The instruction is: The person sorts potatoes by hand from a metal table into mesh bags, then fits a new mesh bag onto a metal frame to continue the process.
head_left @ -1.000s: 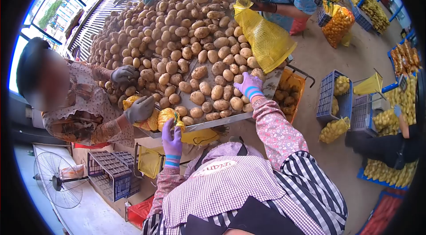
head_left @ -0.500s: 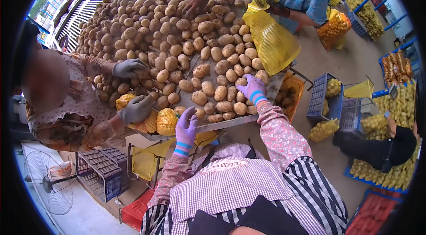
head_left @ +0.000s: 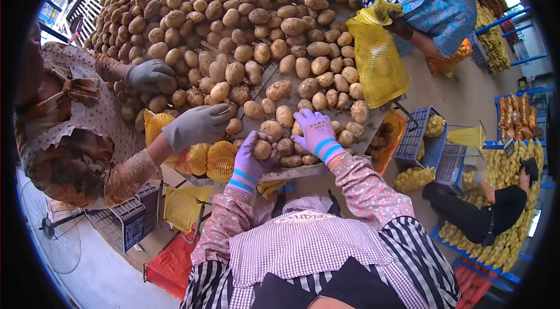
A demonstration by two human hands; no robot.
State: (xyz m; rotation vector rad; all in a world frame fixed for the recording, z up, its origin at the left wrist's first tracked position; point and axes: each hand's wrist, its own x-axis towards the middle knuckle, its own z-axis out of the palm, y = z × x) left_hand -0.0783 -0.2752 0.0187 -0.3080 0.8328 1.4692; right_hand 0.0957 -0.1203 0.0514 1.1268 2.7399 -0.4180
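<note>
Potatoes [head_left: 284, 116] lie spread over a metal table [head_left: 318, 170], piled thickest toward the back. My left hand [head_left: 252, 158], in a purple glove, is at the table's near edge with its fingers curled round a potato [head_left: 261, 150]. To its right, my right hand [head_left: 315, 132], also in a purple glove, rests palm down over potatoes at the near edge, fingers spread. Whether anything is under its palm is hidden.
At the left, a co-worker's grey-gloved hands [head_left: 199, 126] are beside yellow net bags [head_left: 221, 161]. Across the table another person holds a yellow mesh bag [head_left: 379, 58]. Blue crates [head_left: 421, 140] stand on the floor at the right.
My left hand has moved up onto the table and closed on a potato. My right hand has moved left, nearer to it. The co-worker's nearer grey glove has reached rightward over the potatoes.
</note>
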